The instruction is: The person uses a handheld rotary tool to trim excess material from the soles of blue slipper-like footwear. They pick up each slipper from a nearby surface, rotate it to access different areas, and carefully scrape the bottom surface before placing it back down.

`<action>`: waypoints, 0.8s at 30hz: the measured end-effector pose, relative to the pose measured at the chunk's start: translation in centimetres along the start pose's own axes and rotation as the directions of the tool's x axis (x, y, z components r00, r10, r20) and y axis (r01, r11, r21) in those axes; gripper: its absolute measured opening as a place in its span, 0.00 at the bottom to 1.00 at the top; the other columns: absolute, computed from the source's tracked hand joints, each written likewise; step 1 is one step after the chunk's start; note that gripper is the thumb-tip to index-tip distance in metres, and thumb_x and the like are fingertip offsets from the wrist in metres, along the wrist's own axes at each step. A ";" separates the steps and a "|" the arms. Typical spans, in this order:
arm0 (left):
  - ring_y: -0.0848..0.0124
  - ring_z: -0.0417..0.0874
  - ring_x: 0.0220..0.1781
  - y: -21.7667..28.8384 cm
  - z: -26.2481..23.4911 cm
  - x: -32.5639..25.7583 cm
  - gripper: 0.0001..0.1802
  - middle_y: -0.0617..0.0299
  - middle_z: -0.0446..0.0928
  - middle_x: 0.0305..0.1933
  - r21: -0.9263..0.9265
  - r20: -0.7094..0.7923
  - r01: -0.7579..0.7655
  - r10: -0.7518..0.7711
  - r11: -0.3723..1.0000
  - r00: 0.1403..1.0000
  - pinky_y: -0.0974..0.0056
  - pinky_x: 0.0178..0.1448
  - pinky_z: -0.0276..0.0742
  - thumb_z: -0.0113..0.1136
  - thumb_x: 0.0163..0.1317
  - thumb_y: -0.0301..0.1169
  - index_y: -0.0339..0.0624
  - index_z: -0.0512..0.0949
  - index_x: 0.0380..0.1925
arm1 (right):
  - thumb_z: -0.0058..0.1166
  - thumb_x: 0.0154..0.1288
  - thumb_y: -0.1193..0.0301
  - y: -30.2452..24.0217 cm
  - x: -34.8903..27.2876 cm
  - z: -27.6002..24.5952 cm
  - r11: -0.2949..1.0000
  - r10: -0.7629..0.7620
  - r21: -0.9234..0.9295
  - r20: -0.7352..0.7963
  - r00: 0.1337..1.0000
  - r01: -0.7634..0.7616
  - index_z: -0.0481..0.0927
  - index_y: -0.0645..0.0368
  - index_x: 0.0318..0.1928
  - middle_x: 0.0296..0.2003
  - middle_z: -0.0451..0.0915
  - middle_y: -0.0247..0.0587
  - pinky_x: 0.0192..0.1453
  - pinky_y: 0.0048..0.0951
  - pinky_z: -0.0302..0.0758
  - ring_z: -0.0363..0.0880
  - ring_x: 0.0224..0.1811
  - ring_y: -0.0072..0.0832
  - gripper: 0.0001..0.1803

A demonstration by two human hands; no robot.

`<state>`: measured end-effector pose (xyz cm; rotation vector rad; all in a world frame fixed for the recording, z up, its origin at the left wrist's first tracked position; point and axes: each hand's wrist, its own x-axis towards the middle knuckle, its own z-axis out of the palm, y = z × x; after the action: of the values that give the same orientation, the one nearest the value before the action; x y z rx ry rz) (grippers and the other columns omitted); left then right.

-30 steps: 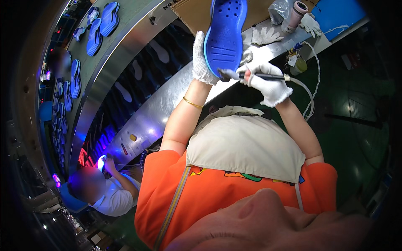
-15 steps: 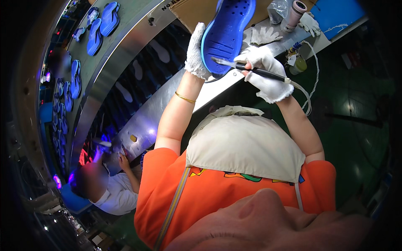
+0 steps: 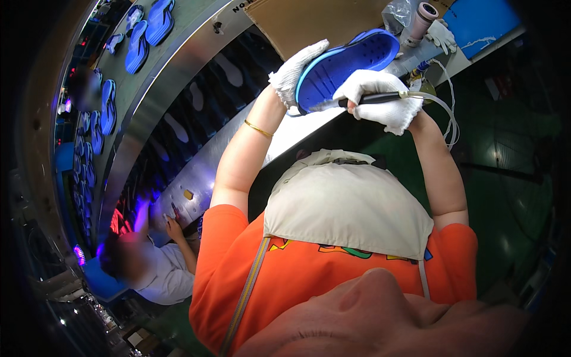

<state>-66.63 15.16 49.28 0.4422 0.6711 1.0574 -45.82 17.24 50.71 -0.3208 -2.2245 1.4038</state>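
My left hand, in a white knit glove, grips a blue shoe sole by its left edge and heel end. The sole has a raised rim, grooves at one end and small holes at the other, and is held tilted above the bench. My right hand, also gloved, is closed around a black-handled brush with a pale tube running from its back end. The brush tip touches or almost touches the sole's near rim, at the heel end; exact contact is unclear.
A cardboard box stands behind the sole. At the back right are a pink bottle, a clear plastic bag and a white glove. To the left, a belt carries several blue soles. A co-worker sits lower left.
The sole has turned clockwise and tipped, its holed end swinging right and down. My right hand has moved slightly right with the brush, whose tip has shifted from the inner face toward the rim.
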 end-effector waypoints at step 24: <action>0.52 0.79 0.50 -3.8 -2.9 1.1 0.38 0.42 0.72 0.55 -0.398 0.207 -0.178 0.277 0.900 0.938 0.51 0.57 0.75 0.37 0.64 0.59 0.36 0.65 0.60 | 0.57 0.51 0.81 -1.2 -0.7 2.8 0.986 0.045 0.167 -0.136 0.990 -0.022 0.78 0.60 0.30 0.31 0.80 0.36 0.46 0.26 0.73 0.78 0.36 0.23 0.05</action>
<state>-65.86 14.56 44.52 0.3219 0.1741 1.2933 -46.64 14.20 50.65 -0.3875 -1.9852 1.5239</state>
